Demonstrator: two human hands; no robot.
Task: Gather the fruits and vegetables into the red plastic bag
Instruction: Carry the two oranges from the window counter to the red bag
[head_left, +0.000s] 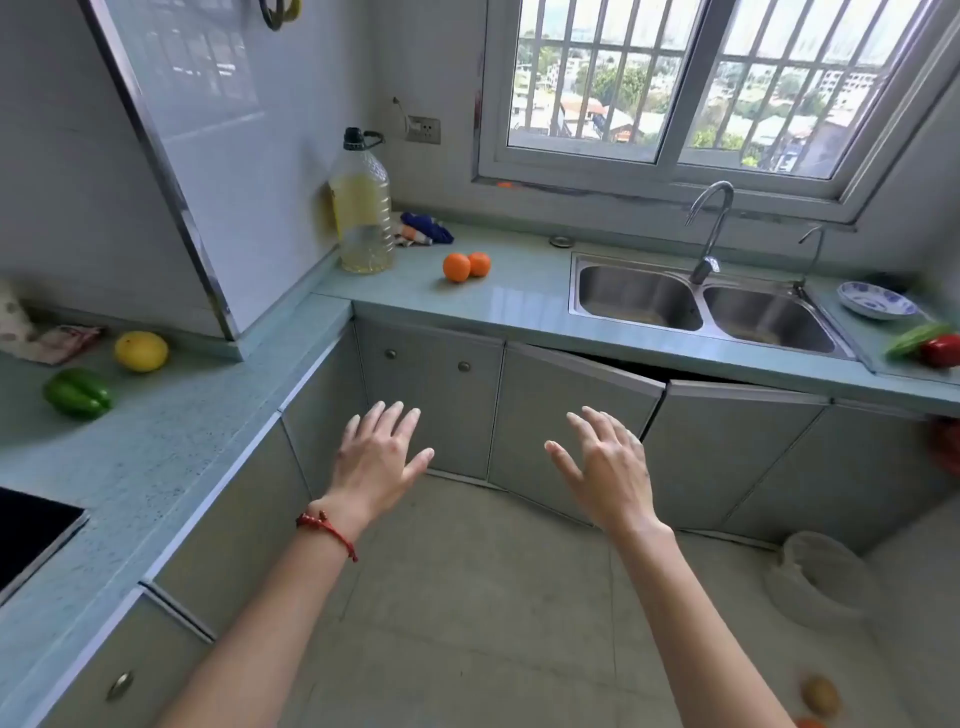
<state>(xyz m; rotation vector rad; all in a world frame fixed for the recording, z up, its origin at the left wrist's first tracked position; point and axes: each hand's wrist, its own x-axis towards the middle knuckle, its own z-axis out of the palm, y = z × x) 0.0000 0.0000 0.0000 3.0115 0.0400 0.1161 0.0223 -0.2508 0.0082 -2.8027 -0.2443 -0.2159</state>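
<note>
Left hand (382, 457) and right hand (605, 465) — fingers spread (nothing held) — above floor (467, 597)

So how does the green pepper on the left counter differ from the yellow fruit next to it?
The green bell pepper is lobed and blocky and lies on its side; the yellow fruit is smooth and rounded. The pepper sits nearer the counter's front edge, the yellow fruit closer to the wall. Both rest loose on the countertop, untouched by either hand.

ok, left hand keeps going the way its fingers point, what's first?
Probably the cabinet door under the counter: the left hand points forward at it, nothing visibly between. Depth is unclear.
</note>
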